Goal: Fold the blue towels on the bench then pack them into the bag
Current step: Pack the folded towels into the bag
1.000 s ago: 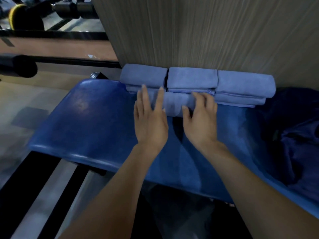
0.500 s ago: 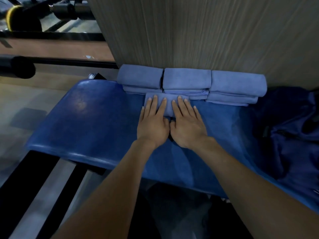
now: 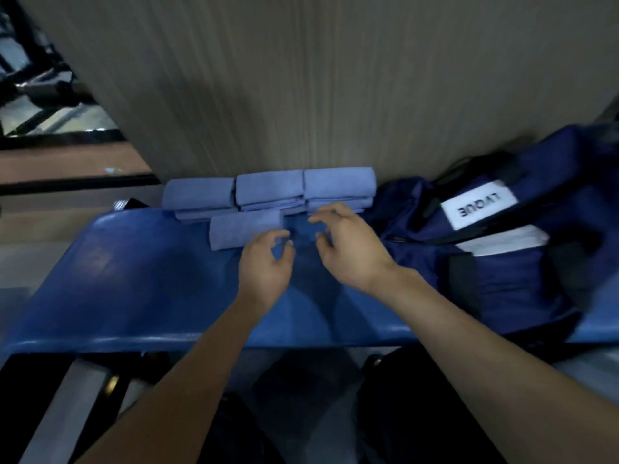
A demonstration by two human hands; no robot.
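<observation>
In the head view, three stacks of folded blue towels (image 3: 269, 192) were seen lined up against the wooden panel (image 3: 301, 82) at the far edge of the blue bench (image 3: 134, 279), with one more folded towel (image 3: 244, 231) laid just in front of them. The left hand (image 3: 266, 266) and right hand (image 3: 351, 249) were held above the bench just right of that towel, fingers loosely curled, nothing grasped. The dark blue bag (image 3: 502, 262) was slumped on the bench's right end.

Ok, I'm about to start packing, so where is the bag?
In the head view the dark blue bag lies on the right end of the bench, against the wood panel, just right of the folded towels.
</observation>
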